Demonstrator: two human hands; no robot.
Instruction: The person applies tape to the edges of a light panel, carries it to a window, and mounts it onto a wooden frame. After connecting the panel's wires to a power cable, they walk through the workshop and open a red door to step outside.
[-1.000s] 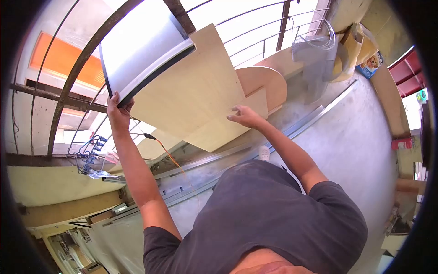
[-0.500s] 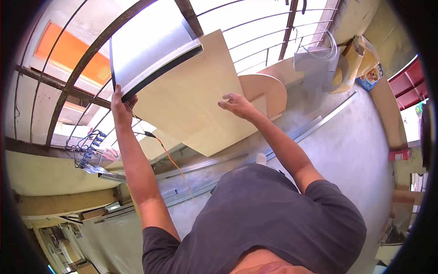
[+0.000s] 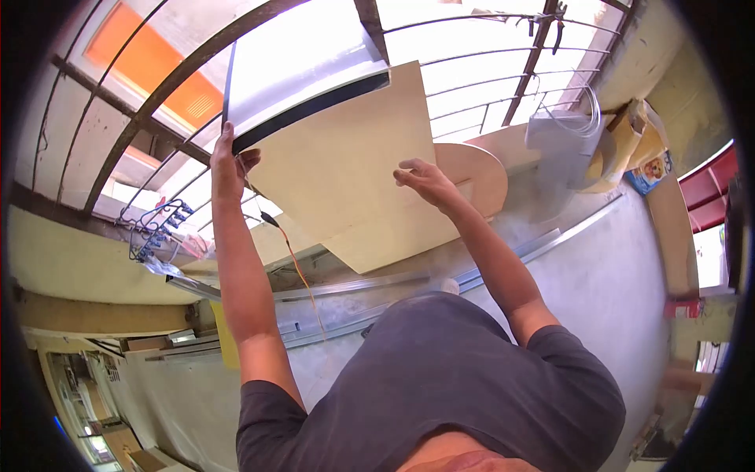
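A glossy silver-white panel [image 3: 303,67] with a dark edge strip is raised in front of the window bars. At its lower left corner, my left hand [image 3: 230,167] grips it, thumb along the side edge and fingers behind. My right hand [image 3: 425,181] is in front of a large cream board [image 3: 338,173], below the panel's right end. Its fingers are loosely bent and apart, with nothing visible in them. The cream board leans behind the panel, which overlaps its upper part.
An orange-tipped cable [image 3: 292,258] hangs beneath my left hand. Blue wire hangers [image 3: 161,228] are at left on the window bars [image 3: 141,118]. A rounded brown board [image 3: 480,177] stands behind my right hand. Metal channels [image 3: 550,244] lie along the floor. Pliers [image 3: 559,31] hang at upper right.
The panel, both hands and the background have shifted rightward in view. My left hand keeps its hold on the panel's corner. My right hand's fingers are slightly more bent.
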